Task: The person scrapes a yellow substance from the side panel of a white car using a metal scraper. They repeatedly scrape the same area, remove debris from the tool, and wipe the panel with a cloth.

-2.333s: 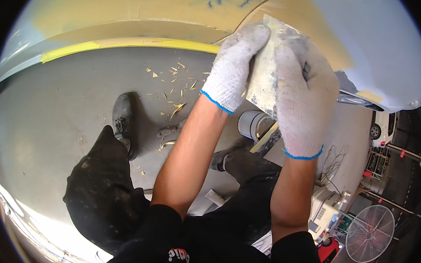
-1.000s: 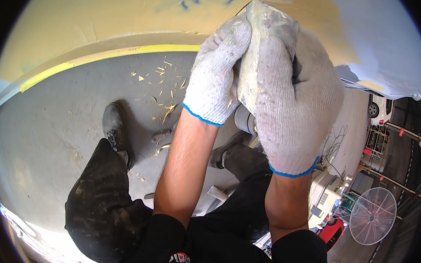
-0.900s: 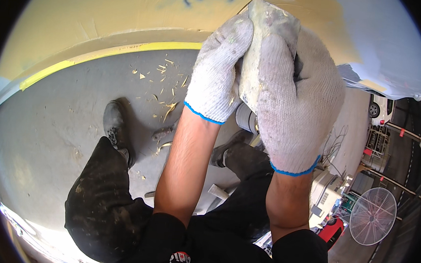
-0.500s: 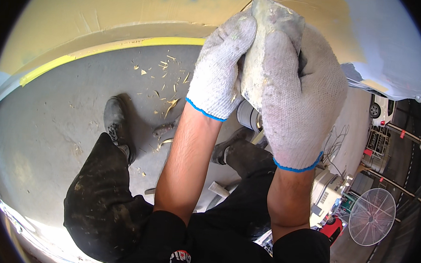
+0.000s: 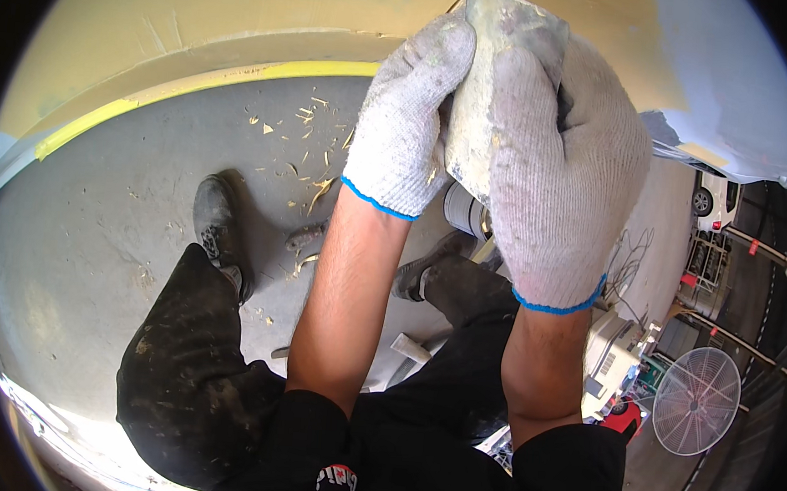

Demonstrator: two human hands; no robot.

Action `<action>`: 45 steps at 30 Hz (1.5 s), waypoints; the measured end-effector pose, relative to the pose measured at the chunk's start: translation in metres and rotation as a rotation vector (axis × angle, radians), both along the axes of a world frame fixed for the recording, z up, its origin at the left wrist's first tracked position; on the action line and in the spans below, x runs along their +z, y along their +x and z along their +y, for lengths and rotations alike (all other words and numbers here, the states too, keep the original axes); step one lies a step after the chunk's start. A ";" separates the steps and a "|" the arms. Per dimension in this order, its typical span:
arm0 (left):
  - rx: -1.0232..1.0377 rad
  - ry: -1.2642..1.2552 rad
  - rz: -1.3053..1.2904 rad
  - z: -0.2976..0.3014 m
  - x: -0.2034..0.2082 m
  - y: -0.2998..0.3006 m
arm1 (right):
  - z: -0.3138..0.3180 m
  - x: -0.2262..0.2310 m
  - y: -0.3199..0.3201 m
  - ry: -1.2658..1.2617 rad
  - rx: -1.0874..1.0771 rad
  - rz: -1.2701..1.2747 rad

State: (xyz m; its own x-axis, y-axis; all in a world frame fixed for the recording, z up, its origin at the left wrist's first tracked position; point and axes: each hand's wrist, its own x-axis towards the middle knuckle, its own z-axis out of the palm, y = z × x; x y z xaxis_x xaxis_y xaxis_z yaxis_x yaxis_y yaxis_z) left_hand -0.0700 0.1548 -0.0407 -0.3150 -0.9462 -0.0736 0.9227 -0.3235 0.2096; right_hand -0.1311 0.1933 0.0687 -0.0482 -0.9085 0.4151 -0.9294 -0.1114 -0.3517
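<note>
Both of my hands wear off-white knit gloves with blue cuffs and are raised close together at the upper middle. Between them stands a flat, grey, roughly rectangular plate (image 5: pixel 514 26), smeared with pale putty-like residue. My left hand (image 5: pixel 407 110) is closed on its left edge, thumb along the side. My right hand (image 5: pixel 567 176) grips it from the right, thumb lying across its face and the other fingers mostly hidden behind. Just beyond is a curved body panel (image 5: pixel 245 16) coated in yellowish filler, with yellow masking tape (image 5: pixel 241 75) along its lower edge.
Yellowish shavings (image 5: pixel 305 134) lie scattered on the grey floor (image 5: pixel 92 252). Near my feet are a round tin (image 5: pixel 464 212) and a pale-headed tool (image 5: pixel 411 347). To the right stand a large round fan (image 5: pixel 696 402), loose cable (image 5: pixel 628 262) and a beige machine (image 5: pixel 609 356).
Both hands and the plate have shifted slightly up and to the left, the left hand a little more. The grip on the plate looks the same.
</note>
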 end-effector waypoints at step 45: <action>-0.119 -0.065 0.116 0.002 0.001 0.008 | 0.005 0.011 0.029 0.053 -0.116 -0.050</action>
